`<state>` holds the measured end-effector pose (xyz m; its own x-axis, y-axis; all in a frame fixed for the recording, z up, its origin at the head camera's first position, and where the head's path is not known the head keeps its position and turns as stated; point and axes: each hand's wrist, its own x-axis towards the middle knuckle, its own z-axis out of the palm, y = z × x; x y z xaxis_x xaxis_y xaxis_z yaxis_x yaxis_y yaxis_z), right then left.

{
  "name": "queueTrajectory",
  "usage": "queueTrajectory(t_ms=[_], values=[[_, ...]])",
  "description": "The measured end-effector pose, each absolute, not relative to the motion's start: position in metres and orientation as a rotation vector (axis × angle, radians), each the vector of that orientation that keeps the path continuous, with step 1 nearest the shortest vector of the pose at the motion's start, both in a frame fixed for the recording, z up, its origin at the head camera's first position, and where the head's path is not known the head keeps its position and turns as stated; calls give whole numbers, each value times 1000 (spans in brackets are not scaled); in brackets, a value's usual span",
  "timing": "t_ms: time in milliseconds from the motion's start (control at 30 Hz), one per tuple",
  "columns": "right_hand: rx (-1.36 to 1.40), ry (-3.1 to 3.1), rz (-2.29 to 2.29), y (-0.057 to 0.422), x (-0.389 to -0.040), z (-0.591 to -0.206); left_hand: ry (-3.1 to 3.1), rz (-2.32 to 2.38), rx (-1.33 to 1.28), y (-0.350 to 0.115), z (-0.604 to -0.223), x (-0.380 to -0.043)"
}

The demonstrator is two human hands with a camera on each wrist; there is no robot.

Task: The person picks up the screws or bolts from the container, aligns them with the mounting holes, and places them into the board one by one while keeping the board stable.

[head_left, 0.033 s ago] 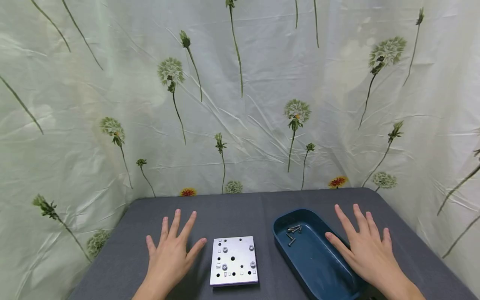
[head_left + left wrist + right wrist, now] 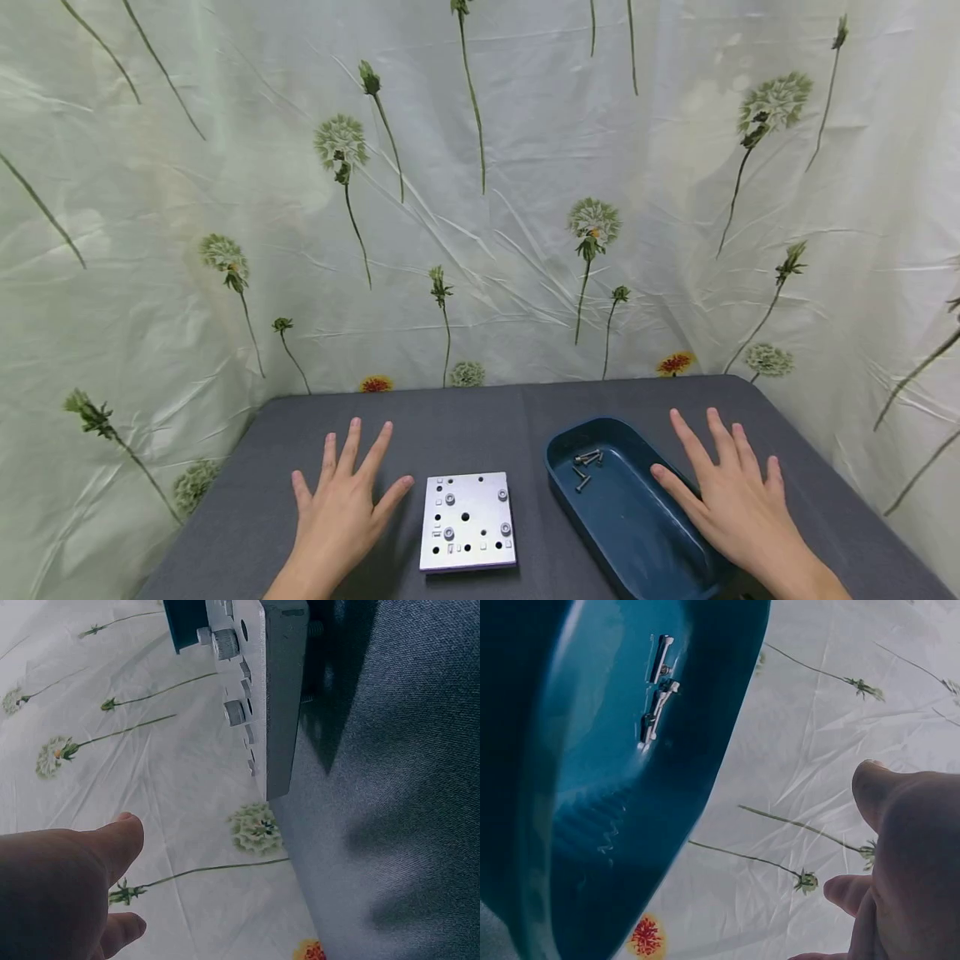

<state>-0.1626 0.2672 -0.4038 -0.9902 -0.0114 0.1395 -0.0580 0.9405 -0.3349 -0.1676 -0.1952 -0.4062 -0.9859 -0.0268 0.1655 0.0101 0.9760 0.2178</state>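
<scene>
A square silver metal plate (image 2: 480,502) with holes lies on the table in the head view, several socket-head screws (image 2: 450,499) standing in its top. Just left of it is my left hand (image 2: 341,510), fingers spread and nothing held. The left wrist view shows the plate edge-on (image 2: 283,712), apart from the thumb (image 2: 124,844). To the right of the plate sits a dark blue tray (image 2: 645,517) with several loose screws (image 2: 588,457) at its far left end. My right hand (image 2: 738,508) hovers by the tray's right rim, fingers spread and holding nothing; its thumb overlaps the rim in the head view.
A dark grey cloth covers the table (image 2: 450,425). Behind it and at both sides hangs a pale curtain (image 2: 525,275) printed with dandelions. The tray's near end and a small dark item beside it run to the head view's bottom edge.
</scene>
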Motion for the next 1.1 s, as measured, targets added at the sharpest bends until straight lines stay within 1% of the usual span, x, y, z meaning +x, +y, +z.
queueTrajectory(t_ms=[667, 1100], values=[[99, -2945, 518, 268, -163, -404, -2942, -303, -20, -193, -403, -167], [136, -2971, 473, 262, -165, -393, -2979, -336, -73, -193, -401, -166]])
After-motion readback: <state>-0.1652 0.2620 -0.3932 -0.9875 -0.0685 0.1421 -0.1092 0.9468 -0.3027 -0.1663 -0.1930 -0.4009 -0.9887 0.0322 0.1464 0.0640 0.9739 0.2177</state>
